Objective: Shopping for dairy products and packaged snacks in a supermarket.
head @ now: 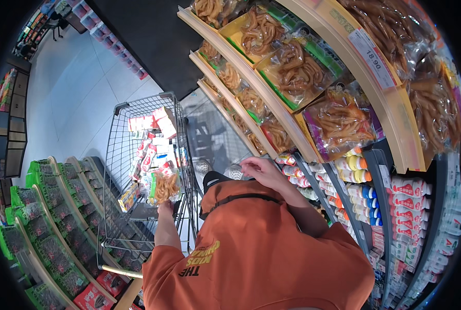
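My left hand (165,208) grips the lower edge of a clear packet of brown chicken feet (166,186), inside the upper part of a wire shopping cart (112,155). Around and beyond the packet lie red-and-white packages (149,157), a carton (164,121) and a yellow-and-blue box (129,197). My right hand (258,170) is in front of my body with its fingers loosely bent and apart, holding nothing. It is near the right-hand shelves, where similar packets of chicken feet (341,122) sit in rows.
Tiered racks of green-and-black packets (59,201) stand at the left, close to the cart. Dark shelf dividers (346,193) separate small bottles (364,193) at the lower right. A black surface (149,38) lies beyond the cart, with stacked tubs (102,35) along its edge.
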Demonstrator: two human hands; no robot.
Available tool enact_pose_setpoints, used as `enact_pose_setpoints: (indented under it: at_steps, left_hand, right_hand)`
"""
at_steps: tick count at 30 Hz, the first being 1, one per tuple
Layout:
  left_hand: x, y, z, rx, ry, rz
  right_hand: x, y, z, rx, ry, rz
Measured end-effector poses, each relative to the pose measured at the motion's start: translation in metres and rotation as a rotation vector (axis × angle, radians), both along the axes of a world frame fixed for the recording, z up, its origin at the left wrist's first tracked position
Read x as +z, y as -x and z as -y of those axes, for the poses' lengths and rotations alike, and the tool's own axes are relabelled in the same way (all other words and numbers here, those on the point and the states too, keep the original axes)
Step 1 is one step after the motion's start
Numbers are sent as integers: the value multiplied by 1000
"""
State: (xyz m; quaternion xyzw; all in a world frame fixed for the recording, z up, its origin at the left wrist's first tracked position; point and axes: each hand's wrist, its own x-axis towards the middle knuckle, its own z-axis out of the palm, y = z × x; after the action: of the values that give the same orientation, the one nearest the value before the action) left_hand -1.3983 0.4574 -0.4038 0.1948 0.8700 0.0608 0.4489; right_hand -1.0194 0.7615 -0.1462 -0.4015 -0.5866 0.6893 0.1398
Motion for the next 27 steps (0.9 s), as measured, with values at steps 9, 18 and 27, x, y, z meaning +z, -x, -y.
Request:
enact_pose_setpoints:
  at_steps: [9,18,27]
  left_hand:
    - [-10,4,-14,-387,335,-142]
    - [-9,-2,-15,348,-13,187]
    - [-43,7,18,1667,-299,688]
  right_hand:
    - [7,-8,2,-12,52,-9]
    - [-3,-21,2,-18,39,-31]
    - [-9,-22,6,9,58,-48]
